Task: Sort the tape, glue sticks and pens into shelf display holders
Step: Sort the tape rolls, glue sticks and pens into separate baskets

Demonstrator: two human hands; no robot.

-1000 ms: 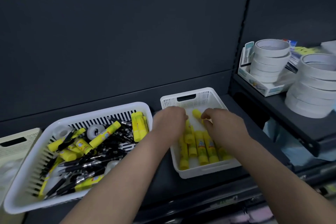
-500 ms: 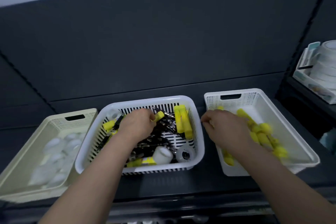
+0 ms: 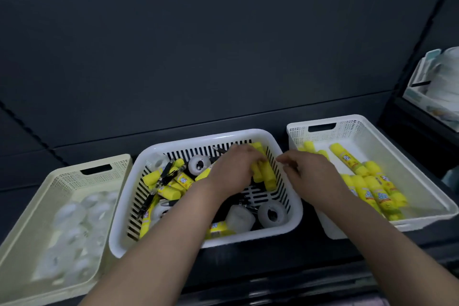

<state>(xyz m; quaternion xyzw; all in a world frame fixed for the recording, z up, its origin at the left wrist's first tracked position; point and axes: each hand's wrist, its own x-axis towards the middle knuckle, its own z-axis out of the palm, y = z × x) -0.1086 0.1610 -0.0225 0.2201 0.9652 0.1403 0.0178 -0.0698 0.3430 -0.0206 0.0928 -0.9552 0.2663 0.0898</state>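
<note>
Dark shelf (image 3: 310, 253); left hand (image 3: 234, 169) tight around glue sticks (image 3: 267, 176).

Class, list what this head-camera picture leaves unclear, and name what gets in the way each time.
Head view: whether the left hand grips the yellow glue sticks; its own back hides the grip.
Head view: the pale rolls in the beige tray, blurred beyond counting.
Head view: the tape stack, cut off by the right edge.

2 bare forearms reach in from the shelf's front edge. The left grip (image 3: 233, 169) lies palm down, its fingers curled round yellow glue sticks (image 3: 267, 177). The right grip (image 3: 310, 176) hovers palm down just beside it, fingers relaxed and loosely spread.
</note>
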